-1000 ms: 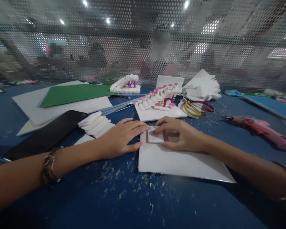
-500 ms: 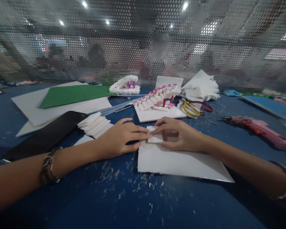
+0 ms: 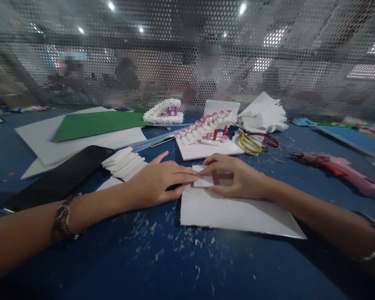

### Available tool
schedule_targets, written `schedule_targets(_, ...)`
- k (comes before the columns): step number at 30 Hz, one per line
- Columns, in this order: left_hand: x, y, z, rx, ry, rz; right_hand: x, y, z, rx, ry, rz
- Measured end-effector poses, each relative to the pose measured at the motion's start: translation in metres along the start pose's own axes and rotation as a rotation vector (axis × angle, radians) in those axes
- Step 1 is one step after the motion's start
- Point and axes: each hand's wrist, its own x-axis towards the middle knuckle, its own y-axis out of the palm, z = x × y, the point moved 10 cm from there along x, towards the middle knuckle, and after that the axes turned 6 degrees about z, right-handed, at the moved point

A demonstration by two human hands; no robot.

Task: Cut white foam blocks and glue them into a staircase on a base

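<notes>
A small white foam-board square (image 3: 203, 181) lies flat near the upper left corner of a larger white foam-board sheet (image 3: 231, 216). My right hand (image 3: 237, 176) is curled over it, with index fingertip on its top and thumb by its lower right edge. From the left, my left hand (image 3: 162, 179) reaches in with fingers stretched out, the fingertips touching the square's left part. Its thumb rests by the sheet's left edge. Behind my left wrist stands a row of folded white strips (image 3: 125, 163). The underside of the square is hidden.
Behind my hands stands a white staircase model (image 3: 203, 129) with pink-topped pieces. Scissors (image 3: 251, 142) lie to its right, and a pink glue gun (image 3: 343, 168) is further right. A black phone (image 3: 59, 177) and green sheet (image 3: 100, 123) lie left. Perforated metal (image 3: 175, 54) closes the back.
My left fingertips have slid slightly right onto the small foam-board square, and its index finger has lowered. My right hand stays almost still over the square.
</notes>
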Motion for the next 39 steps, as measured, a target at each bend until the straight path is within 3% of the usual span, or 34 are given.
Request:
schedule_targets(21, -0.0032, -0.0044, -0.0044, 0.025, 0.049, -0.085, 0.0006, -0.0014, 0.0038, -0.058, -0.010, -0.004)
schedule_targets(39, -0.0023, -0.0055, -0.0070, 0.070, 0.082, -0.088, -0.0005, -0.0024, 0.0062, -0.095, -0.044, -0.023)
